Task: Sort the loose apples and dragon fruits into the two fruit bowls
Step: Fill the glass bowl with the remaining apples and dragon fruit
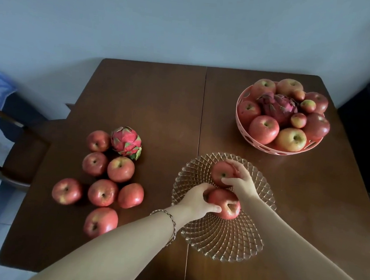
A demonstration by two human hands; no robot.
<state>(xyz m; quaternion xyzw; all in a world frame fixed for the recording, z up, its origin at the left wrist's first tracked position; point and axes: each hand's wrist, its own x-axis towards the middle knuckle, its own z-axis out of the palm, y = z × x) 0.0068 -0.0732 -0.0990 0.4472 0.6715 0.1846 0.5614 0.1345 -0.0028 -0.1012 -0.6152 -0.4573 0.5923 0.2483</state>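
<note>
**Crowded left, open middle**

I see the left hand (197,200) gripping the near apple (227,205) and the right hand (241,182) gripping the far apple (222,173), both inside the glass bowl (221,239) near the surface's (160,99) front edge. Bare room lies behind it. Seven loose apples (103,192) and a dragon fruit (126,142) crowd the left; the full pink bowl (241,128) fills the far right corner.

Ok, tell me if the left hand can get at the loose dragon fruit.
Likely yes, once freed: the left hand grips an apple at the glass bowl, but only bare table lies between it and the dragon fruit.
</note>
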